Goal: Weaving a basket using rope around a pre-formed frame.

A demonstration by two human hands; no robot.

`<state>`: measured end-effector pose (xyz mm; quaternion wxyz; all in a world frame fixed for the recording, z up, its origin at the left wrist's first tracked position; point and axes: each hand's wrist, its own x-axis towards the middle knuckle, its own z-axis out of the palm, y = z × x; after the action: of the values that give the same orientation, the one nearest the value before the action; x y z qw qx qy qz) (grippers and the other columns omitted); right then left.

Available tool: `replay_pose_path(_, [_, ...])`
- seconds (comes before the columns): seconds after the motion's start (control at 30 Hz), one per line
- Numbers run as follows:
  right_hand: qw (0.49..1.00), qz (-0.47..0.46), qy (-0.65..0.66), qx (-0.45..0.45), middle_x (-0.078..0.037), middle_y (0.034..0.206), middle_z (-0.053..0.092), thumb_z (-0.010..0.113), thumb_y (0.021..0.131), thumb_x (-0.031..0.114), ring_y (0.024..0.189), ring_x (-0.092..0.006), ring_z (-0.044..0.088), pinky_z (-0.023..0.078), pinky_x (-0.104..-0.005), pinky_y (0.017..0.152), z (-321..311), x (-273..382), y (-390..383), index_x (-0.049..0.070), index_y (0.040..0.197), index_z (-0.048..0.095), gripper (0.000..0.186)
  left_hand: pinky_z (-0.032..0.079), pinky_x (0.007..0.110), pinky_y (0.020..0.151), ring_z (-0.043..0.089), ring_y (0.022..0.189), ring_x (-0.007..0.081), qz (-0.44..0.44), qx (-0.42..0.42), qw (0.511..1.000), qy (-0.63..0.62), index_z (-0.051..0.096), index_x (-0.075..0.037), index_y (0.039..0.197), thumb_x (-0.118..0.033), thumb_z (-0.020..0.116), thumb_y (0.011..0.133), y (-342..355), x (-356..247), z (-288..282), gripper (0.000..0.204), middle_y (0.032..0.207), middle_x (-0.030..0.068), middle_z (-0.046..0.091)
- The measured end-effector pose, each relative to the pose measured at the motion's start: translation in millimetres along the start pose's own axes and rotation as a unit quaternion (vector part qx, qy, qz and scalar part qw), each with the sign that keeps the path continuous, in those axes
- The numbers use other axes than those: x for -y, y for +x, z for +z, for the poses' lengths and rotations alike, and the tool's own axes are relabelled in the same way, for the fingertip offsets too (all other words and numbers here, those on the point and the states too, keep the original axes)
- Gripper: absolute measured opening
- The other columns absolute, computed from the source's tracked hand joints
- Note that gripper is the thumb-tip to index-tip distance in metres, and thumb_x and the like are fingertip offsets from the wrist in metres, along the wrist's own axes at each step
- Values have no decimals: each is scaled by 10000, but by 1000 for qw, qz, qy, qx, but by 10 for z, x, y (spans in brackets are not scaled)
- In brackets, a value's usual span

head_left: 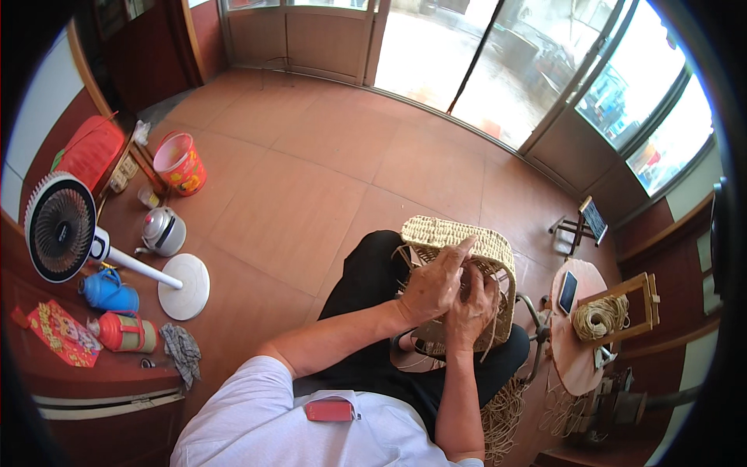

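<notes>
A woven basket [459, 230] of pale straw-like cord rests tilted across my lap, its open frame of upright strands facing me. My left hand [433, 286] reaches over its near side, index finger pointing up along the wall and the other fingers bent at the weave. Close against it, my right hand [471, 310] has its fingers curled together inside the basket's opening. Whatever those fingertips pinch is hidden behind the knuckles. Loose strands stick out around both hands.
On my right, a small round table [569, 342] bears a phone [569, 291], a coil of cord [601, 317] and a wooden frame [644, 300]. Loose cord [502, 420] lies below. Leftward stand a fan [184, 286], a kettle [163, 231] and a red bucket [180, 163].
</notes>
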<state>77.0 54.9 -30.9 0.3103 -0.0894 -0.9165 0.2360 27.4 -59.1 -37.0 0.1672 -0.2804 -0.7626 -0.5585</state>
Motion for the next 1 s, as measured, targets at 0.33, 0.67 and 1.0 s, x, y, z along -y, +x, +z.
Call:
replay_pose_path(0.33, [1000, 18, 6, 14, -186, 1198, 681, 776, 932, 167, 1160, -428, 661, 503, -540, 1010, 31, -9, -19, 103, 1324, 769, 398, 635, 412, 928, 774, 1113, 352, 19, -71, 997, -38, 431, -64, 1670, 78, 568, 1001, -67, 64, -46, 697, 1270, 185, 729])
replay_pose_path(0.67, [1000, 23, 1, 17, -179, 1215, 694, 767, 935, 150, 1157, -415, 661, 492, -547, 1013, 63, -17, -39, 91, 1325, 771, 394, 652, 441, 891, 794, 1135, 393, 11, -48, 997, -67, 411, -61, 1681, 17, 578, 1060, -158, 187, 47, 648, 1371, 246, 740])
replay_pose_path(1.0, [999, -2, -35, 11, -179, 1291, 678, 728, 947, 132, 1229, -424, 625, 476, -564, 1053, 46, 25, -48, 102, 1353, 748, 408, 671, 434, 804, 780, 1138, 390, 71, 17, 996, 44, 359, -71, 1724, -39, 626, 1019, -13, 260, 35, 754, 1472, 230, 681])
